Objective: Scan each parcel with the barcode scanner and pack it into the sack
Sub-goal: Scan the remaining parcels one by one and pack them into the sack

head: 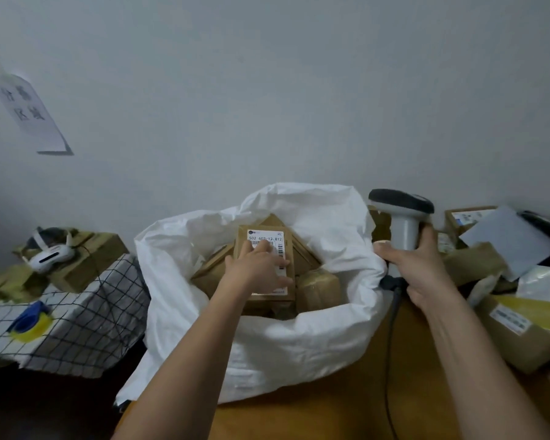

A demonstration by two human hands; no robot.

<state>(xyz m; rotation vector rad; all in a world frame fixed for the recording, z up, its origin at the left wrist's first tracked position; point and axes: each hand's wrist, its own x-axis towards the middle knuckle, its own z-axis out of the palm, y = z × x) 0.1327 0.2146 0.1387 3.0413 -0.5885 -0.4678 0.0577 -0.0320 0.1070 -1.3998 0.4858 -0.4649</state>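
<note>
While the left hand [261, 268] lies spread on top of a flat brown parcel [269, 265] inside the mouth of the white sack [299, 338], its fingers are nearly straight and press on the white address label rather than curling round an edge; the parcel sits label-up on other cardboard boxes already in the sack, just left of a tape-wrapped bundle [318, 290]. The right hand [423, 268] is wrapped firmly round the grip of the barcode scanner [402, 217], held upright just right of the sack's rim, head pointing left, cable trailing down toward the near edge of the brown surface [346, 417]. Step in hand, as I read it: seating this parcel in the sack. To do it well, push it down flat and toward the far side so it beds against the boxes beneath and does not tip on the bundle. The sack looks well filled and its rim is soft and slumped, so a sideways shove could collapse the opening; a downward press seems safer. Keep the scanner clear of the rim and its cable off the sack. More parcels [521, 331] lie heaped at the right, near the scanner hand. To the left, a checked cloth [86, 322] carries a white headset [50, 254] on boxes and a blue-and-yellow object I cannot identify.
</note>
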